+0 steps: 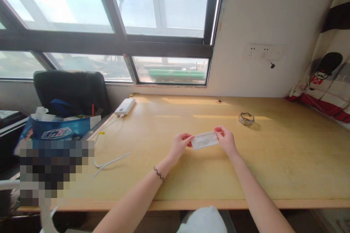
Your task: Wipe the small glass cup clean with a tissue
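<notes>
Between my two hands a white folded tissue, flat and rectangular, is held a little above the table, slightly tilted up to the right. My left hand pinches its left end between thumb and fingers. At the upper right corner, the thumb and fingers of my right hand grip it the same way. A braided bracelet circles my left wrist. Whether the tissue is cloth or paper is too fine to make out.
On the yellow wooden table a dark patterned ring-shaped item lies back right. A white power bank with a white cable is at the left. Beyond the left edge stand a blue bag and a black chair.
</notes>
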Tool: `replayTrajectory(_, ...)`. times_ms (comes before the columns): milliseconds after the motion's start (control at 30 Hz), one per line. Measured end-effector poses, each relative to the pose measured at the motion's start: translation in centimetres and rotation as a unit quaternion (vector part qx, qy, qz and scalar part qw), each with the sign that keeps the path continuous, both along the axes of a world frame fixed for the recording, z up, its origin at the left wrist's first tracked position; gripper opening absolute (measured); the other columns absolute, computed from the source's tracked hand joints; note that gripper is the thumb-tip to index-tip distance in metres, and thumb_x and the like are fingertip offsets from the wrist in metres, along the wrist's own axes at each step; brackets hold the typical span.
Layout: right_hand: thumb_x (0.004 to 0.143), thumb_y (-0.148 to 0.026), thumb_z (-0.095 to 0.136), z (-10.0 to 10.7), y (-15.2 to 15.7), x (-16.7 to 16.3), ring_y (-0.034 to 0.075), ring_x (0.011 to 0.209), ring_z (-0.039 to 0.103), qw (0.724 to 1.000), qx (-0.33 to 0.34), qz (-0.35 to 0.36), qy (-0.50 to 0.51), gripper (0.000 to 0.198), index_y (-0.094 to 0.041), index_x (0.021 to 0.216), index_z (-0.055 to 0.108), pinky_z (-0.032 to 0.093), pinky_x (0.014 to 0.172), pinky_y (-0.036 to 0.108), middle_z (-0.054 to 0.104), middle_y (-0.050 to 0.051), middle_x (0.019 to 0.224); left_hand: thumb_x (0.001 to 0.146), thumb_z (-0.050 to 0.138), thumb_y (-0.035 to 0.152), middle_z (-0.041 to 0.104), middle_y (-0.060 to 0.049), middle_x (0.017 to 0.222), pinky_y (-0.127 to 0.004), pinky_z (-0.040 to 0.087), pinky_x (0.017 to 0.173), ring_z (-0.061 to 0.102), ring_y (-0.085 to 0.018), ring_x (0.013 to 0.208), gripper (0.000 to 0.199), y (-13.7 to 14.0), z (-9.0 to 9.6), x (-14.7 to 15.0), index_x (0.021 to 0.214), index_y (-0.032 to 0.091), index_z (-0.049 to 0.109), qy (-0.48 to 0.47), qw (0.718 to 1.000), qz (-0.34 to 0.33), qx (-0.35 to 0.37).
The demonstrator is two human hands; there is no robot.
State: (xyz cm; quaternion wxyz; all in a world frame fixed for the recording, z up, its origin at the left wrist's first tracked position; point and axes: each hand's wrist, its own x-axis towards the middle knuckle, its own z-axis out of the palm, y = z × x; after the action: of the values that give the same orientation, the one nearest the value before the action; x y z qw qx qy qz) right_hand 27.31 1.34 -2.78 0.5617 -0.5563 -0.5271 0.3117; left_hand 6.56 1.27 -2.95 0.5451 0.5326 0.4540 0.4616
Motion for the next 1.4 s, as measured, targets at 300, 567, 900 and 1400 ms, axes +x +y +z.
replayTrajectory(300,0.063,-0.04,0.063,-0.8,-3.1,1.0,0.015,0.06,0.061,0.964,-0.155,0.076,0.201,0.034,-0.02,0.089,0.055,0.051,0.053,0.028,0.064,0.004,0.079,0.063,0.062,0.037,0.063,-0.004,0.058,-0.023,0.046,0.049,0.056,-0.012,0.05,0.025,-0.6,0.2,0.5,0.067,0.012,0.062,-0.028,0.999,-0.013,0.011)
replayTrajectory(567,0.061,-0.028,0.065,-1.5,-3.5,6.0,0.014,0.061,0.061,0.966,-0.129,-0.018,0.225,0.021,-0.015,0.076,0.06,0.052,0.057,0.027,0.066,0.005,0.075,0.064,0.061,0.036,0.063,-0.003,0.058,-0.024,0.046,0.05,0.056,-0.012,0.047,0.023,-0.7,-0.3,0.9,0.069,0.013,0.059,-0.031,0.999,-0.04,0.006)
replayTrajectory(900,0.059,-0.008,0.058,-2.5,-2.5,21.7,0.018,0.053,0.062,0.949,-0.129,-0.242,0.153,0.012,-0.016,0.068,0.055,0.055,0.054,0.03,0.063,0.006,0.062,0.068,0.057,0.036,0.061,-0.002,0.058,-0.022,0.044,0.048,0.054,-0.01,0.047,0.022,-1.0,-0.8,1.1,0.072,0.014,0.057,0.009,0.998,-0.05,0.028)
replayTrajectory(1400,0.077,-0.036,0.049,8.2,-13.4,12.1,0.02,0.064,0.061,0.93,0.055,-0.276,-0.238,0.027,-0.013,0.087,0.06,0.048,0.062,0.031,0.065,0.01,0.082,0.071,0.052,0.038,0.061,-0.002,0.058,-0.021,0.041,0.047,0.054,-0.011,0.049,0.024,-1.1,-1.2,1.2,0.072,0.014,0.056,0.067,0.995,-0.068,0.037)
